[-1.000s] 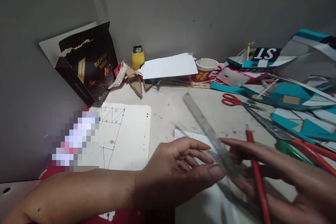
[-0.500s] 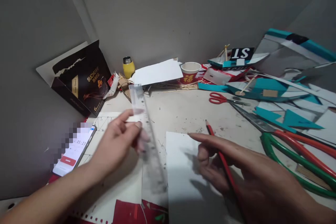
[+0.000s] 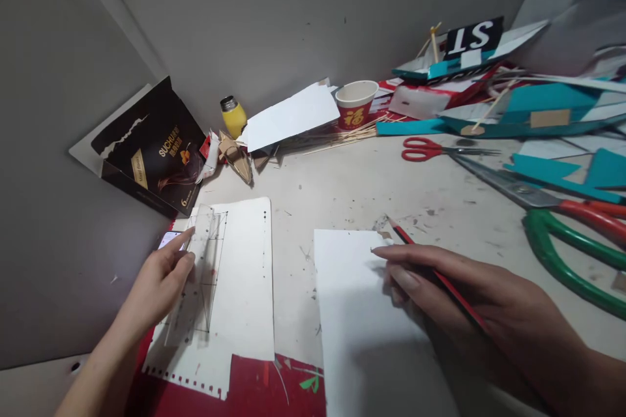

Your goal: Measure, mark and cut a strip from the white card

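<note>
My left hand [image 3: 159, 283] holds a clear plastic ruler [image 3: 203, 228] by its left edge, thumb and forefinger closed on it. Beneath the ruler lies a cream sheet [image 3: 247, 300] with a ruled diagram of black lines and dots, torn holes along its lower edge. A red-and-black pencil [image 3: 402, 234] rests in my right hand [image 3: 464, 293], its point directed away from me. The forefinger of that hand reaches onto a blank white sheet [image 3: 352, 319], near its top right. Shadow covers the lower part of the white sheet.
At the back left stand a black box [image 3: 166, 150] and a yellow bottle [image 3: 233, 118]. A paper cup [image 3: 356, 107] is at the back. Small red scissors [image 3: 421, 150], large green-and-red-handled shears [image 3: 542, 254] and teal paper boats [image 3: 548, 107] crowd the right. A phone [image 3: 171, 240] is partly covered at left.
My left hand has carried the ruler left and down from above the table's middle onto the diagram sheet. My right forefinger has shifted on the white sheet. The view has turned slightly.
</note>
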The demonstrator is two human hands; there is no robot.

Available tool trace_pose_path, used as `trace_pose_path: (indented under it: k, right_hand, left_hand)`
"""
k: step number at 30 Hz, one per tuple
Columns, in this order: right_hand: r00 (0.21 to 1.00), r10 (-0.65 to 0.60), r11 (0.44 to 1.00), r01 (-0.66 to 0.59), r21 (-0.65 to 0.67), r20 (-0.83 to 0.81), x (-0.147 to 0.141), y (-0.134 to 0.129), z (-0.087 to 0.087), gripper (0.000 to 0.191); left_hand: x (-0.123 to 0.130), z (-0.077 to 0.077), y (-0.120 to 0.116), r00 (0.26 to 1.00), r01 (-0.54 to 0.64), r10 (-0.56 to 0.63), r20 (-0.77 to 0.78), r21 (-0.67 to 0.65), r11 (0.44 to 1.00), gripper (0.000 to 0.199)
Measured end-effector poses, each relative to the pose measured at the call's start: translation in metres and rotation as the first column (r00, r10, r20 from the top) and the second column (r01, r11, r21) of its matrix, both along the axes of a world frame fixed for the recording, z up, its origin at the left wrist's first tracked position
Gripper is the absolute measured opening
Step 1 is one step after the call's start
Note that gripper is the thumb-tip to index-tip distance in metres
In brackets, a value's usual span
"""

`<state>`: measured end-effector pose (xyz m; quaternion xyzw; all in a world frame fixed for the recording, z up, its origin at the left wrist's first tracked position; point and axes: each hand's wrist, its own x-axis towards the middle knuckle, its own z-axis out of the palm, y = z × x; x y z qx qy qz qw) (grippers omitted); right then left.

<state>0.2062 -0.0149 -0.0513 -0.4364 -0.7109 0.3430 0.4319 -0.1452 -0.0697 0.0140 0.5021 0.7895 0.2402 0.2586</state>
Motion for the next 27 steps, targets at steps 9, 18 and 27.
trace_pose_path:
  k: [9,18,27]
  right_hand:
    - [1.000,0.011,1.000,-0.011,-0.009,0.009,0.001,-0.001,-0.013,0.014]
    - [0.996,0.053,0.998,-0.054,0.010,0.077,0.008,0.000,-0.017,0.016]
    - [0.997,0.060,0.998,-0.061,0.035,0.041,0.004,0.000,-0.016,0.014]
  left_hand:
    - [0.002,-0.005,0.004,0.996,-0.020,0.022,0.083,-0.021,1.000,0.068]
    - [0.005,-0.009,0.006,0.989,-0.032,0.041,0.140,-0.066,0.997,0.069]
    - [0.002,-0.012,0.007,0.990,-0.040,0.048,0.132,-0.061,0.997,0.067]
